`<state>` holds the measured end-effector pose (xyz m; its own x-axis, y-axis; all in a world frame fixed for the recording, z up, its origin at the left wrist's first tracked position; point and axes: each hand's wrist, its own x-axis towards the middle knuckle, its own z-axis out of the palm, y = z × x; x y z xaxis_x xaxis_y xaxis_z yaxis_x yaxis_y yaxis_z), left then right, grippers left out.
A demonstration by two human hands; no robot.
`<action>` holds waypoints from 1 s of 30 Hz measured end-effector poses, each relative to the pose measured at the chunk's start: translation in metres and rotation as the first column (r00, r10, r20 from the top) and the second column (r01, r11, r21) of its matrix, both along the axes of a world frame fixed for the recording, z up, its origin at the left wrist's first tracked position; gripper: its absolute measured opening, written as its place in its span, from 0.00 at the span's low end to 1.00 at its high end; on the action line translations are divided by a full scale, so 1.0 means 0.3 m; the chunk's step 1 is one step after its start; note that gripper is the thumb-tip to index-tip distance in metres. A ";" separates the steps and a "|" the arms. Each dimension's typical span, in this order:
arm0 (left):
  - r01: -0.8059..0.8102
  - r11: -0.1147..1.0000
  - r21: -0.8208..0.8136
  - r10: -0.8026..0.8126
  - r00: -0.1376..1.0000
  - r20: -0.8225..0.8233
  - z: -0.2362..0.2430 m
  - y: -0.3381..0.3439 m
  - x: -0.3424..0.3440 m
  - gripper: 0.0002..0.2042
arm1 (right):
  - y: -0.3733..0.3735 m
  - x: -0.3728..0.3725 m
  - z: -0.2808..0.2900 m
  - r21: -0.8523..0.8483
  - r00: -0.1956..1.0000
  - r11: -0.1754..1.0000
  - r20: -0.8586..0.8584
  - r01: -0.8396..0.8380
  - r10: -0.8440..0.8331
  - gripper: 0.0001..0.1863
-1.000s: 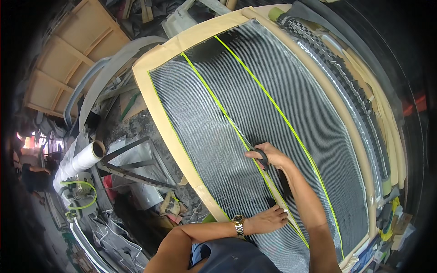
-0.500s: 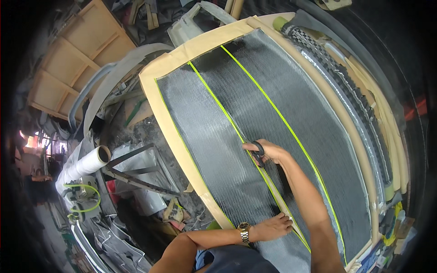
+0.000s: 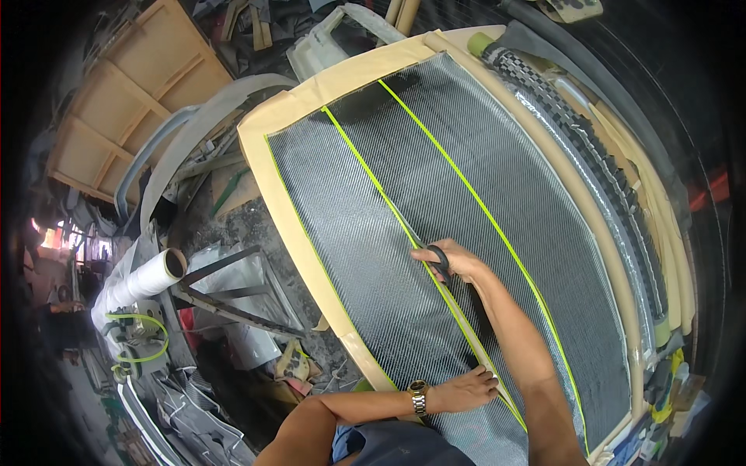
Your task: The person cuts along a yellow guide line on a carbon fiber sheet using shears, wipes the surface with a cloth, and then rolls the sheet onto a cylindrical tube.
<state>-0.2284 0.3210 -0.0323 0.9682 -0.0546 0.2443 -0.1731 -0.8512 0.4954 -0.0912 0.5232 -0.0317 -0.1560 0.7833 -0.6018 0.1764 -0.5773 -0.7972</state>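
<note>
A wide sheet of dark grey twill-woven cloth, like carbon fibre fabric (image 3: 334,186), lies over a table. Bright yellow-green tape (image 3: 458,167) runs along it in long lines. My right hand (image 3: 458,260) is closed round the black handles of scissors (image 3: 441,262), at the middle tape line; the blades point away from me and are mostly hidden. Behind them, nearer my body, a narrow slit shows a pale surface between the cut edges. My left hand (image 3: 465,390), with a metal watch on its wrist, has its fingers curled onto the cloth edge beside this slit.
Tan paper (image 3: 291,202) borders the cloth on the left and far sides. Along the right lie a long cardboard tube (image 3: 571,167) and rolls of checked fabric (image 3: 575,116). A white film roll (image 3: 155,279) and a metal frame (image 3: 233,293) stand at the left.
The right hand and scissors have shifted very slightly along the tape line, with the handles turned a little. The left hand stays at the slit.
</note>
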 end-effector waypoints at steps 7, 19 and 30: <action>-0.030 0.999 -0.012 0.031 0.993 0.113 -0.001 -0.004 -0.020 0.14 | -0.037 0.061 0.049 -0.091 0.990 0.987 -0.060 -0.133 0.128 0.32; 0.302 0.937 -0.177 -0.322 0.942 -0.098 0.093 0.067 -0.129 0.08 | -1.006 0.299 0.422 -0.072 0.994 0.991 -0.016 0.110 -0.111 0.24; 0.081 0.980 -0.180 -0.105 0.986 -0.128 0.099 0.092 -0.027 0.12 | -1.507 0.118 0.317 0.038 0.866 0.869 -0.123 0.493 -0.485 0.25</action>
<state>-0.2364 0.3487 -0.0026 0.9856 -0.1147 0.1245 -0.1685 -0.7334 0.6586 -0.0556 0.0711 0.0634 0.1976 0.8132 -0.5473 -0.2024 -0.5125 -0.8345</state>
